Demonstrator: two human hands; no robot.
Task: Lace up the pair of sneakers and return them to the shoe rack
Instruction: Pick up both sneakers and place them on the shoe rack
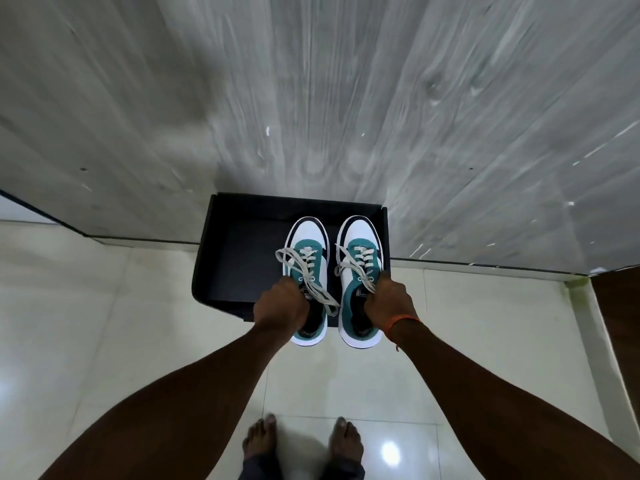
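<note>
Two white, teal and navy sneakers point away from me over a low black shoe rack (239, 258). My left hand (281, 306) grips the left sneaker (308, 244) at its collar. The right sneaker (360, 244) is held the same way by my right hand (388, 303), which has an orange thread at the wrist. Both shoes are laced with off-white laces, and loose bows and ends hang over the tongues. Their heels stick out past the rack's front edge. I cannot tell whether the soles rest on the rack.
The rack stands against a grey wood-grain wall (346, 98) on a glossy cream tile floor (138, 323). The rack's left half holds nothing. My bare feet (301, 441) stand on the tiles below. A brown door edge (620, 306) is at the right.
</note>
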